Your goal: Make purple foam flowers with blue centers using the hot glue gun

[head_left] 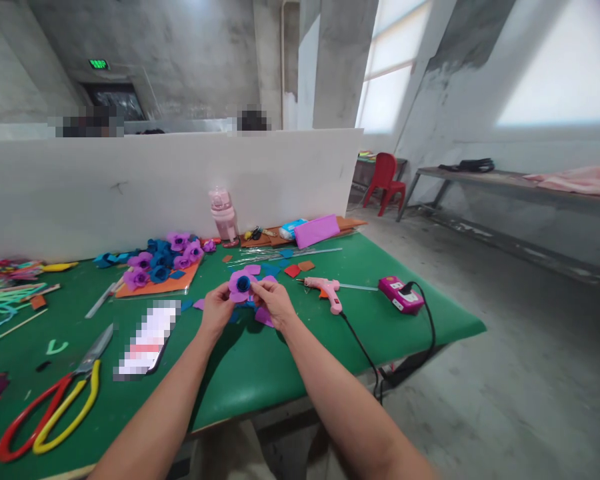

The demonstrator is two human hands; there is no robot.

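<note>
Between both hands is a paper flower [240, 285] with purple petals and a dark blue centre, held just above the green table. My left hand [219, 308] pinches its left edge. My right hand [275, 301] has its fingers closed on the petals at the right side. Loose purple petals [265, 317] and blue pieces [270, 269] lie around and under the hands. A pink glue gun [325, 288] rests to the right of my right hand. Finished purple and blue flowers [163, 259] sit on an orange sheet [180, 285] at the left.
Red-and-yellow-handled scissors [65, 400] and a phone [147, 340] lie on the left. A pink bottle [224, 215] stands by the white partition [290, 170]. The glue gun's cord hangs over the front edge near a magenta power strip [400, 295]. Thin wires [290, 256] lie behind.
</note>
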